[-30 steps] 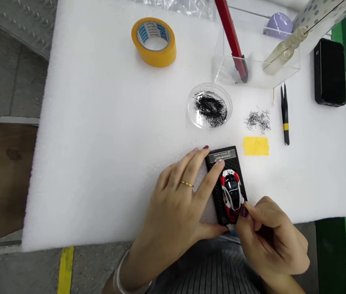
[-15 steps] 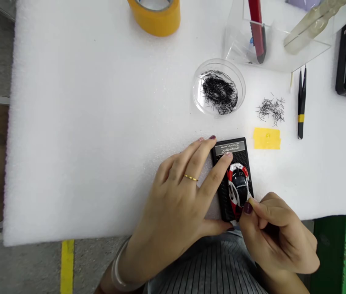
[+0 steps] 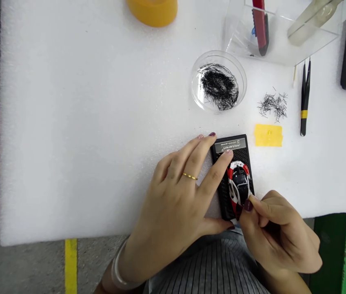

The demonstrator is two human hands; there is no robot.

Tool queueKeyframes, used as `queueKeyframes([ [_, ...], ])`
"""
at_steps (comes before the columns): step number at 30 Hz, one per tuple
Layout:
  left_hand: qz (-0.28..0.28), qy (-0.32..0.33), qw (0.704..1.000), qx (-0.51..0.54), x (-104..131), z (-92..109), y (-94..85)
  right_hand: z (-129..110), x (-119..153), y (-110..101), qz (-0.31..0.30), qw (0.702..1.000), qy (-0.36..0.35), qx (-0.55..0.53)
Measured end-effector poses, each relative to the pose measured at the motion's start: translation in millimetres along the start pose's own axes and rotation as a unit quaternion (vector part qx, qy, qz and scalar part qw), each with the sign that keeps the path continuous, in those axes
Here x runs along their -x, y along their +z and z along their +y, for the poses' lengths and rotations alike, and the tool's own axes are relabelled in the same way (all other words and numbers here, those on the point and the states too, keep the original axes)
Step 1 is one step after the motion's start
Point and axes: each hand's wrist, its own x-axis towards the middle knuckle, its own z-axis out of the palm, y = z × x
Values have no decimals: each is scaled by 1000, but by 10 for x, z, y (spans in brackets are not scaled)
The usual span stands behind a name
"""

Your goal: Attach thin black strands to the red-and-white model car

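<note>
A small toy model car (image 3: 240, 182) in white, red and black sits on a black rectangular display base (image 3: 227, 206), which has a grey label plate (image 3: 230, 145) at its far end. My left hand (image 3: 176, 200) holds the base steady, its index fingertip on the plate, its middle finger at the far left corner and its thumb by the near end. At the car's near right side, the thumb and index finger of my right hand (image 3: 278, 232) are pinched together. Whatever sits between those fingertips is too small and covered to make out.
Beyond the base stands a clear round dish (image 3: 195, 96) of short black strands, with a loose pile of strands (image 3: 272, 106) beside it. Yellow tape (image 3: 268, 135), tweezers (image 3: 305, 98), a tape roll (image 3: 153, 12) and a clear box (image 3: 283, 55) holding a red cutter (image 3: 260, 28) lie around.
The view has shifted slightly, so the dish, tape roll and box appear a little higher. Both hands keep their places on the base and the car.
</note>
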Motion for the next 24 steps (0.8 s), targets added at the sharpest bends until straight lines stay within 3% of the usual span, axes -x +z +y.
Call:
queueKeyframes([
  [24, 2, 4, 1000, -2, 8, 1, 8, 0, -27, 6, -3, 1000, -28, 1],
])
